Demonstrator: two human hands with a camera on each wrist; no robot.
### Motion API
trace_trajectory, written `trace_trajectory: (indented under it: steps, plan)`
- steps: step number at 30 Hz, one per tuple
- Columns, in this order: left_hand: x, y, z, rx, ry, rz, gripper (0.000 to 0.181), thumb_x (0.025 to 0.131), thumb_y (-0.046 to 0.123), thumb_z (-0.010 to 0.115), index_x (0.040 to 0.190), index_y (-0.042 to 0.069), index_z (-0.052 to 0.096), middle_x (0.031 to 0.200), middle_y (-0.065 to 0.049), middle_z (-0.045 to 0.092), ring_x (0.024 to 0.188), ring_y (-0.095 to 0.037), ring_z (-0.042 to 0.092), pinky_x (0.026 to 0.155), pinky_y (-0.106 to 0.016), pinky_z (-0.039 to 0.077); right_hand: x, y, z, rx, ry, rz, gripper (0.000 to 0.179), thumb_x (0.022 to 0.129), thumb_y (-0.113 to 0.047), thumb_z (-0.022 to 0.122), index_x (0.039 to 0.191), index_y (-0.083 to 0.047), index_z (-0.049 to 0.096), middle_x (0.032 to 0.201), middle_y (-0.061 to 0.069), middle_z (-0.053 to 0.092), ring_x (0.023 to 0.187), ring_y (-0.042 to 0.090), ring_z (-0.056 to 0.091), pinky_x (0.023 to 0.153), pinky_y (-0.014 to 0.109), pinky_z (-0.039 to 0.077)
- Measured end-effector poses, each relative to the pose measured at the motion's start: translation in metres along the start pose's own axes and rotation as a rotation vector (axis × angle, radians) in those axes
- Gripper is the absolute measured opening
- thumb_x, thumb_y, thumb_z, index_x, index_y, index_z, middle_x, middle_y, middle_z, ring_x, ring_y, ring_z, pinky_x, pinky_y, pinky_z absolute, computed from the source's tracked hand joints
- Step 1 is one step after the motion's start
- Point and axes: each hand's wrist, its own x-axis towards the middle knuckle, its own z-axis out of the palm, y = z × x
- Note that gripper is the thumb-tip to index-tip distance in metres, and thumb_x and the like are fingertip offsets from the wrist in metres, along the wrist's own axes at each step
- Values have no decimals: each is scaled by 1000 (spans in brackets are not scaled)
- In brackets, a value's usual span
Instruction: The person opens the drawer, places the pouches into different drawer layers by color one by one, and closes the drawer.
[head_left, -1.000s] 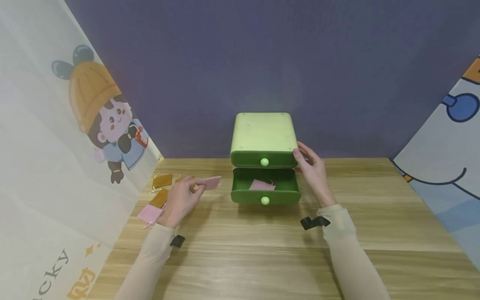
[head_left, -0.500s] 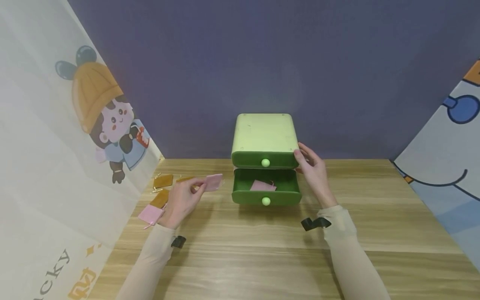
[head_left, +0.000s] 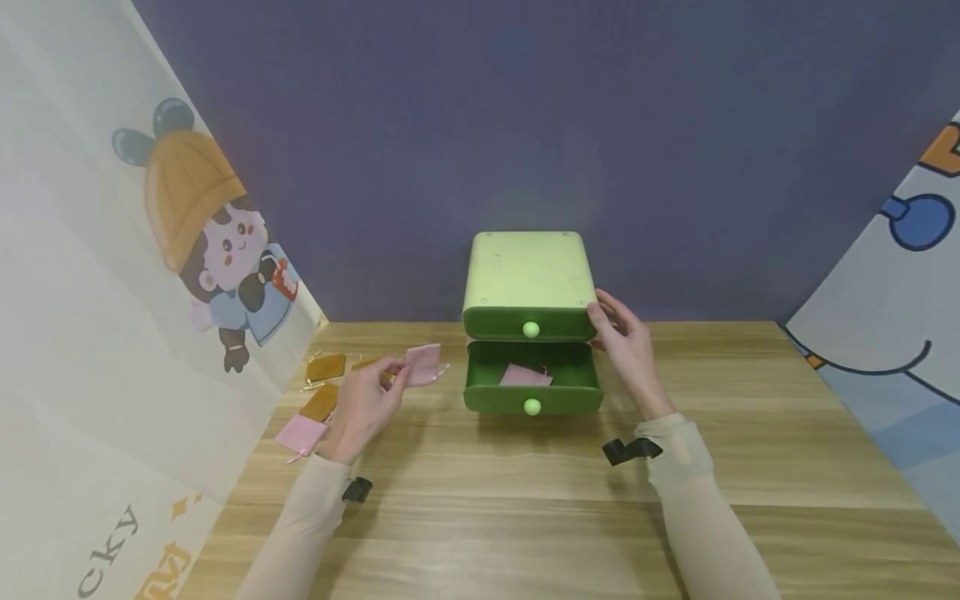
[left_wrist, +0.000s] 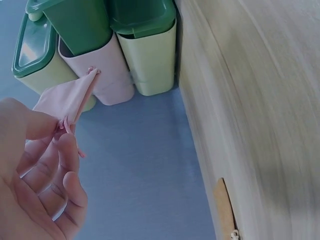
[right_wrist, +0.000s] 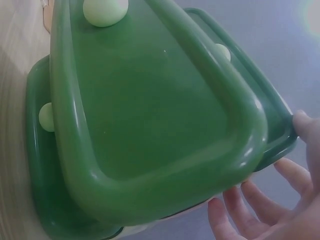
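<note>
With the left hand point(head_left: 363, 410), pinching a pink pouch point(head_left: 423, 365) in the air, left of the pulled-out drawer point(head_left: 491, 400); with the half-spread right hand point(head_left: 628, 348), touching the cabinet point(head_left: 528, 268) from its right side.

Blue wall point(head_left: 480, 125), cartoon figure point(head_left: 225, 246), wooden tabletop point(head_left: 480, 508)

My left grip point(head_left: 365, 408) is pinching a pink pouch point(head_left: 423, 365) of thin, matt cloth, and the ochre pouches point(head_left: 326, 367) are also looking like matt cloth. The drawer unit point(head_left: 528, 271) is looking like smooth plastic, its green drawer fronts point(right_wrist: 150, 110) catching glossy highlights, while the desk point(head_left: 487, 517) is showing smooth, faintly shiny wood grain.
</note>
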Motion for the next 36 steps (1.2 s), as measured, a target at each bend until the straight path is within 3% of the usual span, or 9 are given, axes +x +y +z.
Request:
trace_trajectory:
  steps: [3, 8, 11, 20, 29, 36]
  plan:
    - [0, 2, 1, -8, 7, 17, 15, 100, 21, 73, 106, 10, 81, 85, -5, 80, 65, -13, 68, 58, -31, 51, 0, 0, -1, -1, -3, 6, 65, 107, -51, 59, 164, -24, 42, 165, 13, 49, 127, 18, 61, 94, 22, 59]
    - [3, 6, 0, -31, 22, 60, 14, 99, 18, 74, 105, 8, 82, 88, -6, 81, 69, -15, 70, 58, -27, 50, 1, 0, 0, -1, -2, 8, 66, 106, -53, 60, 164, -26, 43, 165, 11, 48, 136, 30, 59, 101, 33, 59]
    - [4, 10, -1, -46, 35, 85, 13, 98, 17, 75, 104, 9, 82, 89, -7, 82, 69, -16, 71, 58, -27, 51, 2, 0, 1, 2, -1, 6, 65, 106, -53, 60, 163, -26, 44, 166, 11, 48, 139, 33, 58, 101, 33, 59]
    - [7, 25, -1, -57, 78, 158, 11, 93, 15, 79, 101, 9, 83, 85, -6, 81, 67, -17, 72, 58, -29, 53, 1, 1, 1, 9, 12, 2, 65, 107, -50, 60, 164, -22, 44, 164, 14, 49, 127, 19, 61, 88, 15, 58]
    - [9, 29, -1, -65, 71, 143, 11, 94, 16, 79, 102, 10, 83, 87, -6, 82, 67, -16, 72, 57, -29, 52, 1, 2, 1, 3, 10, 0, 64, 107, -51, 59, 163, -24, 44, 164, 13, 50, 127, 18, 61, 91, 17, 58]
    - [11, 30, -1, -58, 87, 175, 11, 93, 15, 81, 102, 9, 83, 89, -6, 83, 67, -16, 72, 58, -28, 52, 1, 2, 1, -3, 12, -3, 66, 108, -49, 59, 164, -21, 42, 164, 14, 50, 129, 20, 60, 95, 23, 60]
